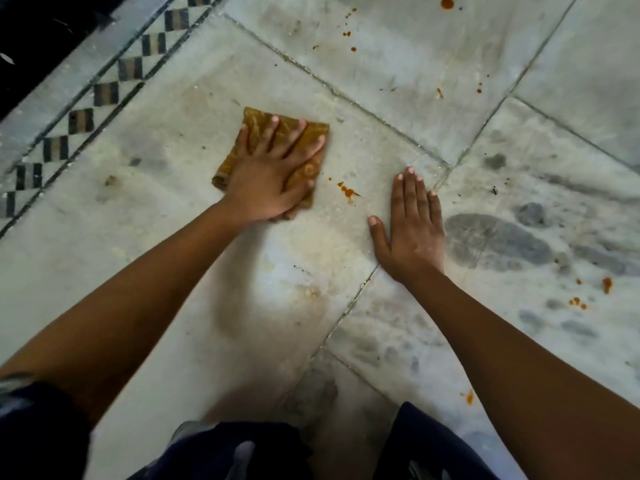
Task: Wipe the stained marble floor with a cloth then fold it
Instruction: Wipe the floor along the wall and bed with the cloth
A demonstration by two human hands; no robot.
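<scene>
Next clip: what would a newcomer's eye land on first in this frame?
The mustard-brown cloth at centre left, pressed to the marble floor under the spread left hand. Next, the orange-red stain just right of the cloth, between it and the right hand, which lies flat on the floor. More orange splatters dot the top right and lower right.

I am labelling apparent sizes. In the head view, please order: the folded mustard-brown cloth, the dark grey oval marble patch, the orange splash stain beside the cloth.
1. Folded mustard-brown cloth, partly under the left hand.
2. Dark grey oval marble patch, only slightly smaller.
3. Orange splash stain, clearly smallest.
</scene>
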